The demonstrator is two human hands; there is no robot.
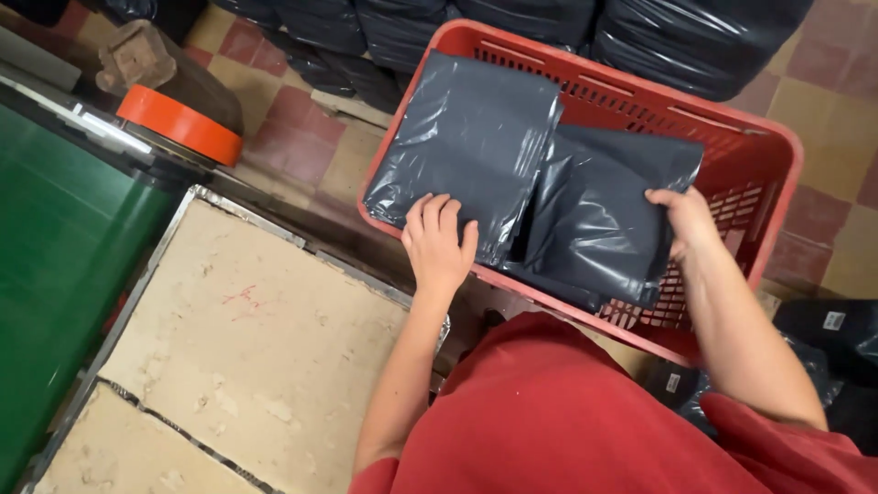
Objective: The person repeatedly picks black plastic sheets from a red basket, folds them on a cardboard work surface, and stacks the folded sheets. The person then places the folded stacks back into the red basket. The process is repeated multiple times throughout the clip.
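Observation:
A red plastic crate (777,155) stands on the floor in front of me. Two flat dark grey plastic mailer bags lie in it. The left bag (471,137) hangs over the crate's near-left rim. My left hand (439,242) rests flat on its lower edge, fingers spread. The right bag (599,215) lies deeper in the crate, partly under the left one. My right hand (684,220) grips that bag's right edge, thumb on top.
A worn beige tabletop (247,348) with a metal rim is at lower left. A green surface (55,247) lies beyond it, with an orange roll of tape (178,123) nearby. Black plastic-wrapped bundles (677,37) are stacked behind the crate. More dark packets (832,329) lie at right.

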